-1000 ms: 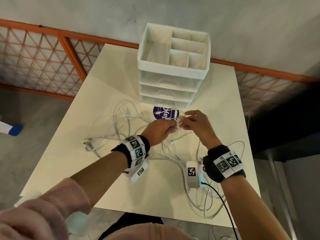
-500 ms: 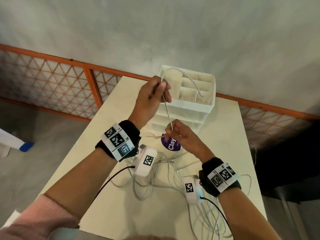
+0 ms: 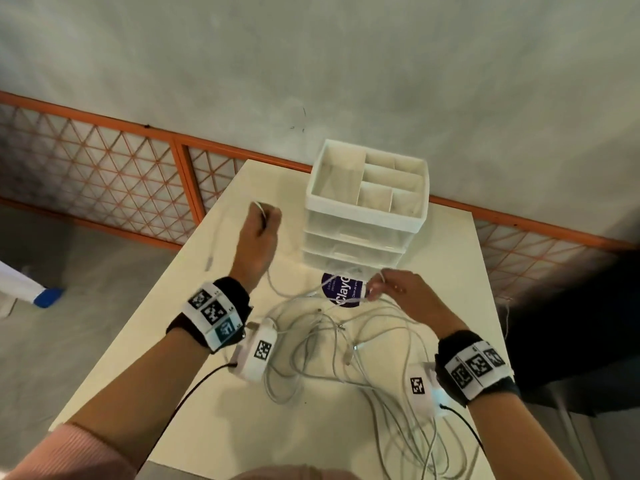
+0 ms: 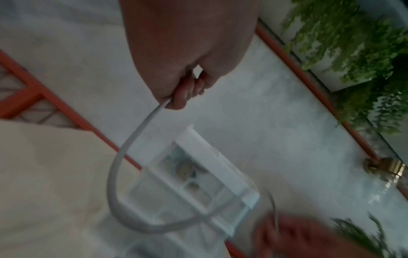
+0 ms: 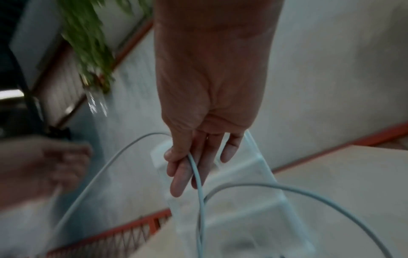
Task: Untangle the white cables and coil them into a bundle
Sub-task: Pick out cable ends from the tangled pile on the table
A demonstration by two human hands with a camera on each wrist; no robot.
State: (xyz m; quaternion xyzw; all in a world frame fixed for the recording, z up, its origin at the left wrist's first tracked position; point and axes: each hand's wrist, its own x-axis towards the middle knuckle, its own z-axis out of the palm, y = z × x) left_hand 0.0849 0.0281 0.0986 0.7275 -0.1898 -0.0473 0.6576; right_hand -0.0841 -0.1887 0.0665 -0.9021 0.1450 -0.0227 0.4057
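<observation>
A tangle of white cables (image 3: 332, 327) lies on the cream table (image 3: 304, 431), spilling toward its near right edge. My left hand (image 3: 260, 233) is raised over the table's left side, fist curled round one white cable (image 4: 114, 167). That cable loops over the hand and its free end (image 3: 210, 252) hangs to the left. From the fist it runs down toward my right hand (image 3: 388, 289), which pinches a cable (image 5: 198, 183) between thumb and fingers (image 5: 176, 174), just in front of the drawers. The wrist views are blurred.
A white drawer organizer (image 3: 367, 216) with open top compartments stands at the table's back. A purple round label (image 3: 341, 289) lies in front of it. An orange lattice railing (image 3: 104, 188) runs behind, and a blue-and-white object (image 3: 48, 296) sits on the floor at left.
My left hand has come down from in front of the organizer and swung left, and the cable's free end now hangs to its left. The right hand has shifted slightly right, still pinching cable.
</observation>
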